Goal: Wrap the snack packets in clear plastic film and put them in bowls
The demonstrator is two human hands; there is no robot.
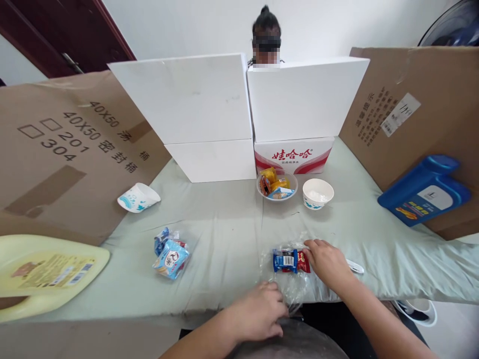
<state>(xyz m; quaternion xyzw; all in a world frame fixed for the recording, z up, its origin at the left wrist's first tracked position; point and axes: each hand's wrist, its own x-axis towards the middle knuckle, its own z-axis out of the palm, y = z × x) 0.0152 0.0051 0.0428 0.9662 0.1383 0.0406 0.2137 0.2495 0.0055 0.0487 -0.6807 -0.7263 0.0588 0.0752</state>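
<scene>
A clear plastic bag (294,291) lies at the near edge of the cloth-covered table. Inside it are a blue snack packet (285,261) and a red packet (304,261), side by side. My left hand (262,309) has its fingers curled on the bag's near left side. From the right, my right hand (327,260) closes on the bag beside the red packet; its fingertips are partly hidden. Just past that wrist a white object (355,267) shows, partly covered by my forearm. Farther left sits another clear bag of snacks, with a light-blue packet (174,259) on top.
Toward the back stand a clear bowl of snacks (263,195) and a paper cup (318,193). Another paper cup (138,198) lies tipped at left. White boxes (209,109) wall the back, cardboard the sides. A yellow jug (52,274) and blue bottle (422,192) flank the table. A person (266,35) is behind.
</scene>
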